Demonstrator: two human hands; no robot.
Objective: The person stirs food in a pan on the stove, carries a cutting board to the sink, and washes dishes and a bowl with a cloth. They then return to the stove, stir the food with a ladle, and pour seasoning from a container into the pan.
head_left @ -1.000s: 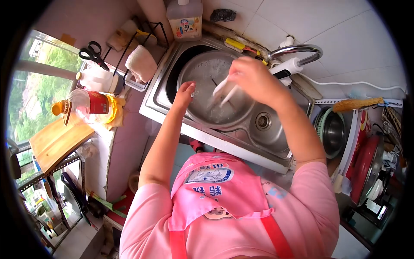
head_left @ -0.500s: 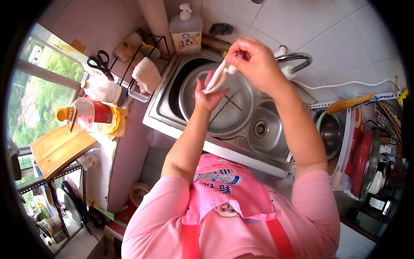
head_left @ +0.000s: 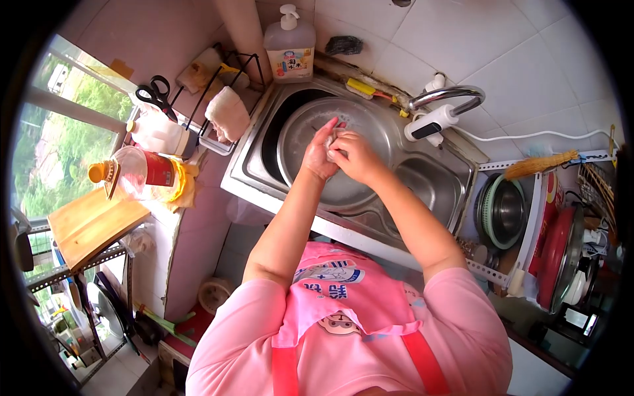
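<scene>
White piece (head_left: pixel 331 141) is between the hands, partly hidden by fingers: left hand (head_left: pixel 319 157) touches it, but I cannot tell its grip; right hand (head_left: pixel 356 157) grasps it; rightward of these fingers stands the faucet (head_left: pixel 465 94).

The single view is worn on the person's head, looking forward and steeply down over the apron (head_left: pixel 330 267) at the near edge. It faces the sink (head_left: pixel 422 185) and the tiled wall (head_left: pixel 489 39) on the far side, with the left hand (head_left: pixel 320 156) and right hand (head_left: pixel 357 156) at arm's length near the middle. Wide and round-edged, it reaches from the window (head_left: pixel 92 135) at left to the red pan (head_left: pixel 553 257) at right.
</scene>
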